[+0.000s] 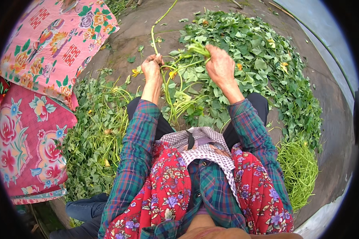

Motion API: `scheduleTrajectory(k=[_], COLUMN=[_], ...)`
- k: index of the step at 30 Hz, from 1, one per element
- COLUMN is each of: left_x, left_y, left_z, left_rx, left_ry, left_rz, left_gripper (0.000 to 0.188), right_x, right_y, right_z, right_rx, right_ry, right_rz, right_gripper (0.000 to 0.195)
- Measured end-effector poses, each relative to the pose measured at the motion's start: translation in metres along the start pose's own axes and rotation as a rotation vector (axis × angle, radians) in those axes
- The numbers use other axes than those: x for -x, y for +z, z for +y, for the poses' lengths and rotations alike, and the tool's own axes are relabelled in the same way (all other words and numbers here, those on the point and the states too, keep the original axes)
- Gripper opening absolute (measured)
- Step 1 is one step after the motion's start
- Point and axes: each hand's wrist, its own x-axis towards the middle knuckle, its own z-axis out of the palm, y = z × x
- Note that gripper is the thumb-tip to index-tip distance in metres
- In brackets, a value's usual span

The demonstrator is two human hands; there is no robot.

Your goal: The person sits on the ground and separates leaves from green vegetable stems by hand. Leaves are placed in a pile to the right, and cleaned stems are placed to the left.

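Observation:
My left hand (152,70) grips a long pale-green vine (153,38), which looks like sweet potato vine. It runs up from my fist towards the top of the view, and more of its stems hang down between my knees. In my right hand (220,67) is a small bunch of cut green stems (198,48), blurred at the tips. Thin stalks stretch across the gap between both hands. Below and beyond my right hand spreads a broad heap of loose green leaves (257,64), with a few yellow ones among them.
At left lies a pile of uncut leafy vines (92,143). A mound of bare green stalks (297,176) sits at right. Pink flowered cloth (55,44) and red flowered cloth (33,140) cover the left edge. Another person's trousered leg (85,209) shows at lower left. Underneath is bare ground (329,80).

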Motion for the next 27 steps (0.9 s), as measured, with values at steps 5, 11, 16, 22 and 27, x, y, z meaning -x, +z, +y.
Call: scheduleTrajectory(k=[5, 11, 16, 22, 27], left_x=[0.009, 0.022, -0.004, -0.004, -0.005], left_y=[0.009, 0.025, -0.005, -0.021, -0.019], left_z=[-0.001, 0.002, -0.025, -0.036, -0.013], left_rx=[-0.072, 0.073, 0.276, 0.354, 0.384], left_ry=[-0.027, -0.086, -0.193, -0.240, -0.228], left_rz=[-0.011, 0.030, 0.053, -0.045, 0.074], left_gripper=[0.006, 0.008, 0.009, 0.009, 0.009], right_x=[-0.022, -0.009, 0.012, 0.055, 0.066], right_y=[-0.008, 0.028, 0.041, 0.035, 0.021], right_z=[-0.040, -0.041, -0.040, -0.048, -0.034], right_rx=[-0.097, -0.037, -0.196, -0.194, -0.149], right_ry=[-0.172, 0.017, -0.061, -0.307, -0.221], right_rz=[-0.034, -0.570, -0.469, -0.321, -0.220], right_gripper=[0.024, 0.022, 0.026, 0.036, 0.035])
